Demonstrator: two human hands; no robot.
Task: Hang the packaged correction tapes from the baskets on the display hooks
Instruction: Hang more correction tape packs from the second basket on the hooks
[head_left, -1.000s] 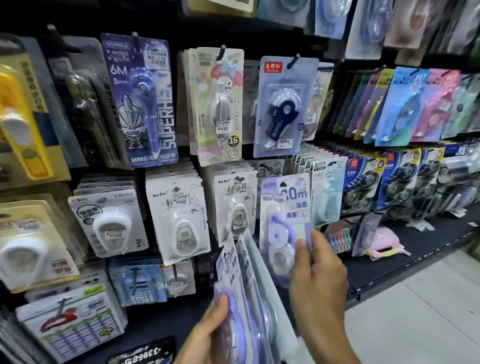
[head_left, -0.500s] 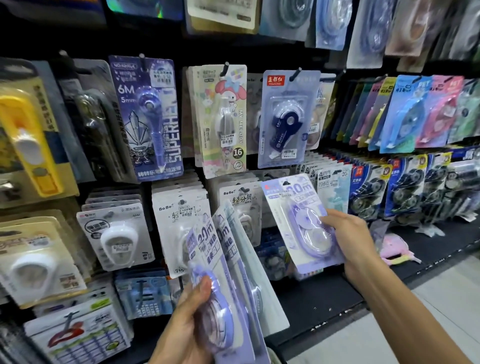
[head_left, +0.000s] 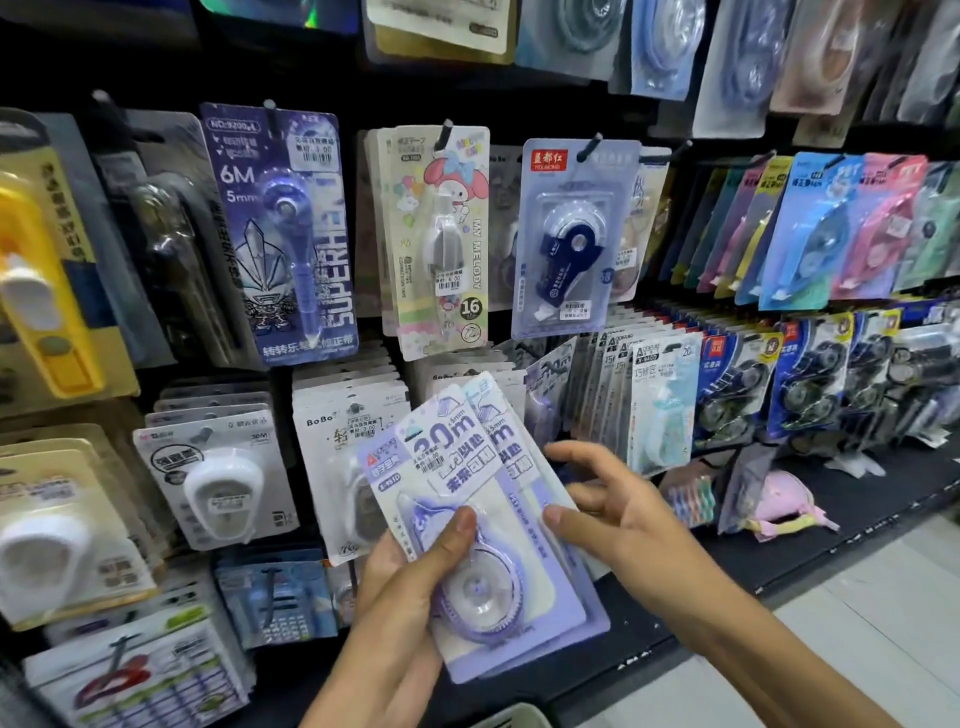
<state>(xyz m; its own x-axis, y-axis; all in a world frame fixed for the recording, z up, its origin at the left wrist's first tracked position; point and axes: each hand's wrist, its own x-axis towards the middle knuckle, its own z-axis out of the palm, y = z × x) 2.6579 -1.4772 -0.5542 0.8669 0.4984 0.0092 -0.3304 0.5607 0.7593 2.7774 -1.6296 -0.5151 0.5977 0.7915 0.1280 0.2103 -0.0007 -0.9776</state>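
My left hand (head_left: 410, 587) grips a fanned stack of purple-and-white packaged correction tapes (head_left: 467, 462) in front of the display, thumb pressed on the front blister. My right hand (head_left: 623, 514) is at the stack's right edge with fingers spread; its thumb touches the edge of a rear pack and it holds nothing. Just above the right hand, a pale purple pack (head_left: 545, 384) hangs among the packs on the middle row. Black display hooks (head_left: 592, 145) carry other tape packs above.
The wall is crowded with hanging packs: a blue "6M" pack (head_left: 280, 234), a My Melody pack (head_left: 441, 239), white BoBo packs (head_left: 343, 447). A black shelf (head_left: 857, 509) with loose items runs lower right. A pale basket rim (head_left: 514, 717) shows at the bottom edge.
My right hand held one purple pack up toward the middle-row hooks; now it is empty and back at the stack. My left hand has raised the stack and turned it to face me.
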